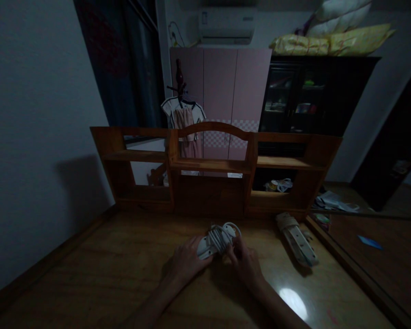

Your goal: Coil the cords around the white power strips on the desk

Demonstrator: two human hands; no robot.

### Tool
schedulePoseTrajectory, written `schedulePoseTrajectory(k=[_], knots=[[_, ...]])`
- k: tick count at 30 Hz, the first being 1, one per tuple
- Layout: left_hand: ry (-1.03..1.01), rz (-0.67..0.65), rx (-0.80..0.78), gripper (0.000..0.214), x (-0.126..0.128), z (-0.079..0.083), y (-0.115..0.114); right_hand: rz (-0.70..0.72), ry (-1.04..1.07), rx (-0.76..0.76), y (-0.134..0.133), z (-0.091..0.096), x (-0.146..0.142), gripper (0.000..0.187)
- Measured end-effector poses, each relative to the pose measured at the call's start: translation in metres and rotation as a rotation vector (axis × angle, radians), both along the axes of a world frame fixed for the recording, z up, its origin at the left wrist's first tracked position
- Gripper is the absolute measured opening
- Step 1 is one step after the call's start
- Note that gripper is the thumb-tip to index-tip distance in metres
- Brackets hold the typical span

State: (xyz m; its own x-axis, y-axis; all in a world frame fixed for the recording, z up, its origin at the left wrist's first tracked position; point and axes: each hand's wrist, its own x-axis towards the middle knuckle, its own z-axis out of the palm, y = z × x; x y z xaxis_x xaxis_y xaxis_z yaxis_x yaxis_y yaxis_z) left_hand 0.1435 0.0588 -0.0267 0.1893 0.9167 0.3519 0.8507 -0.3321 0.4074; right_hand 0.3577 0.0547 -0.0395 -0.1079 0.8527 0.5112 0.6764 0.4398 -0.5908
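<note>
A white power strip (216, 240) with its white cable wound round its middle lies on the wooden desk (106, 274), near the back. My left hand (187, 262) holds its near left end, fingers curled around it. My right hand (245, 260) pinches the cable coil at the strip's right side, where a loop of cable (233, 227) sticks out. Both forearms reach in from the bottom edge.
A wooden shelf unit (212, 167) stands along the desk's back edge, with small items in its right compartment (279, 185). A pale belt-like strap (297, 242) lies to the right of my hands. Behind are a pink wardrobe (222, 87) and a dark cabinet (311, 96).
</note>
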Motion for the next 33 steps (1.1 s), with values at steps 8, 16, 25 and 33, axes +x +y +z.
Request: schedulePoseTrajectory(k=[8, 16, 25, 33], knots=[[-0.112, -0.044, -0.073, 0.047, 0.004, 0.008, -0.008, -0.046, 0.315, -0.058, 0.005, 0.005, 0.013, 0.024], [-0.159, -0.042, -0.101, 0.044, 0.002, 0.008, -0.01, -0.135, 0.775, -0.215, 0.013, 0.006, 0.024, 0.04], [-0.077, -0.163, 0.112, 0.055, 0.002, -0.004, -0.007, 0.012, 0.983, -0.453, 0.033, -0.012, 0.038, 0.032], [-0.04, -0.215, 0.173, 0.062, -0.001, -0.002, -0.005, 0.179, 1.028, -0.567, 0.025, -0.02, 0.014, 0.015]])
